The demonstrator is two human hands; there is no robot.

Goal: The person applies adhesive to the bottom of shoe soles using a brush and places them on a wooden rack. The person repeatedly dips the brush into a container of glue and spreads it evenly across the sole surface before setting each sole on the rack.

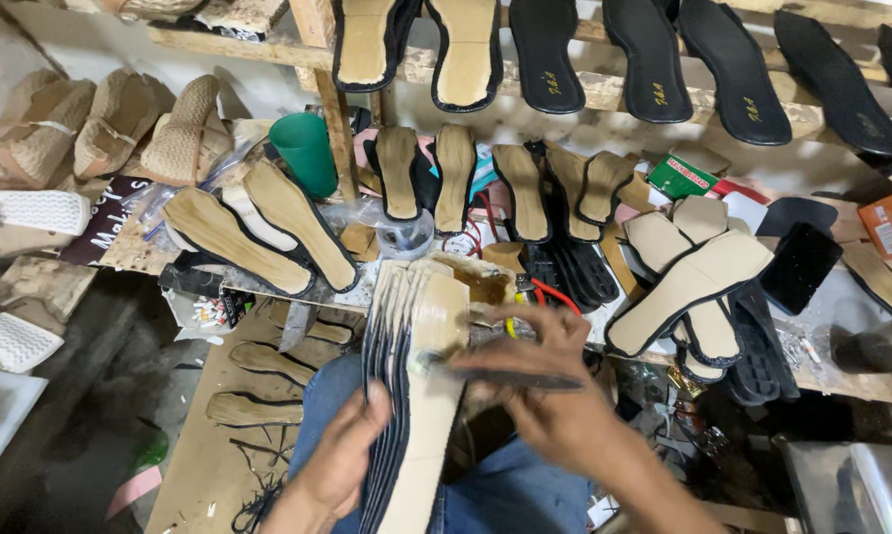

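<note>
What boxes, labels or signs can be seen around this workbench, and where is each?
Green carton: small flat box with a red band, lying on the bench behind the tan insoles.
Orange box: at the right edge, partly cut off.
Dark sign: maroon card with white lettering, left under the woven wedges.

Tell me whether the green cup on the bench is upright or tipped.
Upside down: the green cup stands with its wide mouth down on the bench and its narrower base up.

Matt tan insoles (416,386), rough wooden shelf (584,89), glossy green plastic cup (306,150).
</note>
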